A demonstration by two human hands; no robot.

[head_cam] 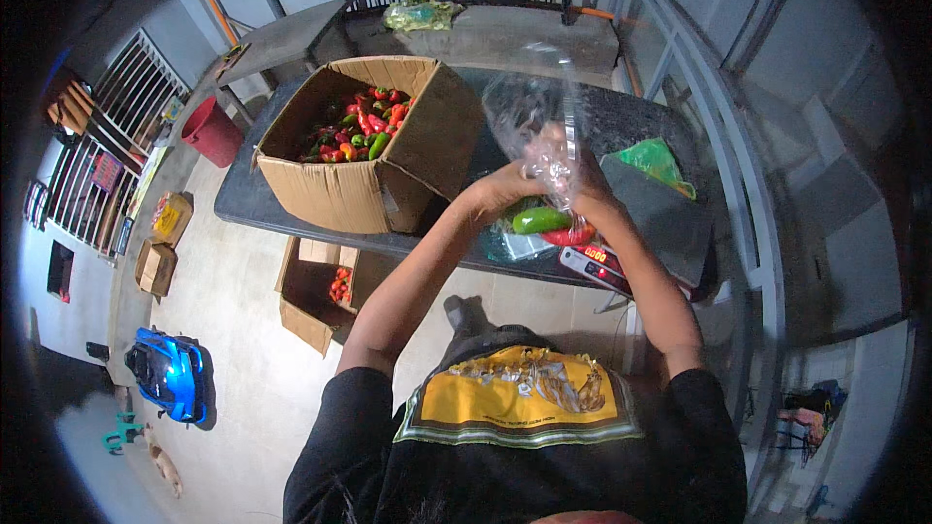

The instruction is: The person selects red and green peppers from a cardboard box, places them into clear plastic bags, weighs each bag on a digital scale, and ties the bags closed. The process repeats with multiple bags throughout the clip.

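Observation:
Both my hands hold a clear plastic bag (pixel 520 98) over the dark table. My left hand (pixel 506 185) grips its left side, and my right hand (pixel 590 193) is at its right side, with the fingers partly hidden by plastic. Just below them lie a green pepper (pixel 541 220) and a red pepper (pixel 569 236), seemingly inside plastic. A digital scale (pixel 593 266) with a lit red display sits at the near table edge, under my right forearm. To the left stands an open cardboard box (pixel 320 193) of red and green peppers (pixel 364 124).
A green plastic bag (pixel 659 166) lies on the table (pixel 255 196) at right. Beneath the table is another open box (pixel 306 313) holding red peppers. A red bucket (pixel 212 132) stands at left, and a glass partition frame (pixel 743 160) runs along the right.

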